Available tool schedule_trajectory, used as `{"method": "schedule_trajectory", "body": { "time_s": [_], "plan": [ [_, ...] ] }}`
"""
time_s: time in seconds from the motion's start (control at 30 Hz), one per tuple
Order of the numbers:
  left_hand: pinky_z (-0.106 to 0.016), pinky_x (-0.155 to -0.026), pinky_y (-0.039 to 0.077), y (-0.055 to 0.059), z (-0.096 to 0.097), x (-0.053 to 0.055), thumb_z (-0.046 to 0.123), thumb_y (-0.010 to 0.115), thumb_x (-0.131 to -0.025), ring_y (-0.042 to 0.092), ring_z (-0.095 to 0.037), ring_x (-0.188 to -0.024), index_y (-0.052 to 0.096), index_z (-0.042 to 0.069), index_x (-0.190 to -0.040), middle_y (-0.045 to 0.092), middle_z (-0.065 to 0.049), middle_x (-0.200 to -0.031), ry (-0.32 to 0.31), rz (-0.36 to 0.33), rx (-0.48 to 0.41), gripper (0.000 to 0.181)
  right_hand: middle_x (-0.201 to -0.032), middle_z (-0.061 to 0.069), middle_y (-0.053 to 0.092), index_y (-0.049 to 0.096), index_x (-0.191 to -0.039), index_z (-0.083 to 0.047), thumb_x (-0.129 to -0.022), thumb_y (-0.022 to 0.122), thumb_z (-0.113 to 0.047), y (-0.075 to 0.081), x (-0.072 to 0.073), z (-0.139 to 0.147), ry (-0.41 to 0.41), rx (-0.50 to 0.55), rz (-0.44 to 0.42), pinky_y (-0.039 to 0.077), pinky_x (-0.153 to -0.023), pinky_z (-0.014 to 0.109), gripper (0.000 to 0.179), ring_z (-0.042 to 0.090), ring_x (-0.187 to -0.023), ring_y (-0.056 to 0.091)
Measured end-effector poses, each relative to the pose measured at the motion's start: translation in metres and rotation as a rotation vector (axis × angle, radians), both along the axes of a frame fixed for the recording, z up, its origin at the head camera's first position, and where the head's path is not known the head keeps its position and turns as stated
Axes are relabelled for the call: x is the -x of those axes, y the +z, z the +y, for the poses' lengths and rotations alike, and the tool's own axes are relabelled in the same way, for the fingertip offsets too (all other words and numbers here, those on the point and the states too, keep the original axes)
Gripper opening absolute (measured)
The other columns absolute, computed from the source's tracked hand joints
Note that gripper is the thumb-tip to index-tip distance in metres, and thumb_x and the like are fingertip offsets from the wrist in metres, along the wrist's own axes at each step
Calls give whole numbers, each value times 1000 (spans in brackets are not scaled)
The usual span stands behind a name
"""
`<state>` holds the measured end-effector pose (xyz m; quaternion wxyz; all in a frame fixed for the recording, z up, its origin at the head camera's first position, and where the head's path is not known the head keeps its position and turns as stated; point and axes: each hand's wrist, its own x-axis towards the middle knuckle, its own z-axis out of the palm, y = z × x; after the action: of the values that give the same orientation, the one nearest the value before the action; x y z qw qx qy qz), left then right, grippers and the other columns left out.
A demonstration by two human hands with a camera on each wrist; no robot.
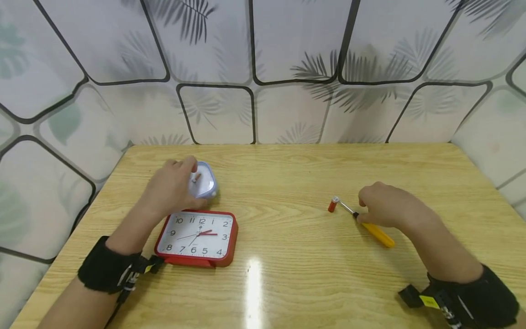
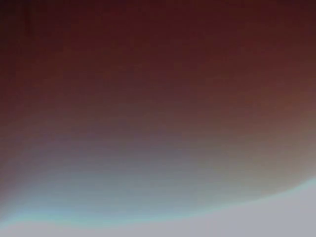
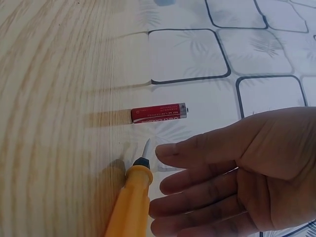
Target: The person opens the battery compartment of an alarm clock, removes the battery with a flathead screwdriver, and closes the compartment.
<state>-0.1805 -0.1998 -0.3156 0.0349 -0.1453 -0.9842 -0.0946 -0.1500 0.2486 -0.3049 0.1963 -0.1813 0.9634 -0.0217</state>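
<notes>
A small pale-blue alarm clock (image 1: 207, 183) with a white face stands at the left. My left hand (image 1: 170, 187) grips its left side, forefinger at the top and thumb at the bottom edge; the other fingers are hidden. Just in front of it is a red rectangular clock (image 1: 195, 237) with a white dial. My right hand (image 1: 390, 205) is over a screwdriver (image 3: 131, 202) with a yellow handle, holding nothing. Its fingers (image 3: 197, 197) are loosely extended beside the tool. A red battery (image 3: 157, 113) stands upright by the screwdriver's tip. The left wrist view is only a dark red and grey blur.
The wooden table (image 1: 283, 183) meets a patterned wall covering (image 1: 287, 109) at its far edge, and the same covering runs along both sides. Between the clocks and the screwdriver lies bare wood.
</notes>
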Motion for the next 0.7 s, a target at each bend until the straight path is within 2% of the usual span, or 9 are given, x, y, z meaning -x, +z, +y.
{"method": "schedule_trajectory", "body": {
  "time_s": [0.1,0.23,0.33,0.43,0.53,0.6,0.7],
  "plan": [
    [-52,-76,51,5,4,-3,40,90,-62,56,-39,-102,49,8,-111,60,-18,-105,-33,100,-48,71,-99,12,70,69,-104,2,-84,79,-27,2,0,0,-10,11,13,56,-74,46,37,23,-82,66],
    [-55,-77,54,13,14,-11,37,91,-59,55,-38,-110,48,7,-107,60,-18,-121,-116,281,-132,71,-97,10,71,68,-107,2,-85,77,-32,7,-1,0,-23,25,51,56,-71,46,41,19,-76,64],
    [-53,-75,56,20,25,-21,38,92,-55,55,-35,-111,49,7,-104,60,-16,-131,-193,420,-208,72,-99,10,72,68,-111,3,-86,75,-34,11,-3,1,-36,24,87,56,-72,48,45,21,-79,65],
    [-50,-75,58,26,35,-34,38,94,-52,56,-33,-110,50,6,-102,60,-15,-132,-280,506,-281,73,-96,8,72,67,-113,3,-87,74,-35,15,-5,1,-58,31,117,55,-71,48,47,21,-78,65],
    [-49,-79,58,30,44,-46,33,95,-52,56,-33,-112,49,4,-105,59,-16,-133,-371,534,-353,76,-88,4,70,66,-116,3,-88,73,-35,19,-9,-1,-66,56,180,55,-69,47,48,19,-75,64],
    [-48,-82,58,30,49,-52,30,95,-52,55,-32,-113,48,2,-109,57,-17,-133,-433,534,-412,79,-83,0,69,65,-116,2,-90,72,-34,22,-12,-5,-45,76,256,55,-67,45,45,17,-72,63],
    [-46,-86,58,28,56,-61,25,94,-53,54,-30,-116,43,-2,-114,54,-19,-134,-516,477,-535,84,-78,-3,67,67,-113,-2,-90,72,-34,27,-19,-15,-5,122,385,54,-62,40,39,13,-69,61]
  ]
}}
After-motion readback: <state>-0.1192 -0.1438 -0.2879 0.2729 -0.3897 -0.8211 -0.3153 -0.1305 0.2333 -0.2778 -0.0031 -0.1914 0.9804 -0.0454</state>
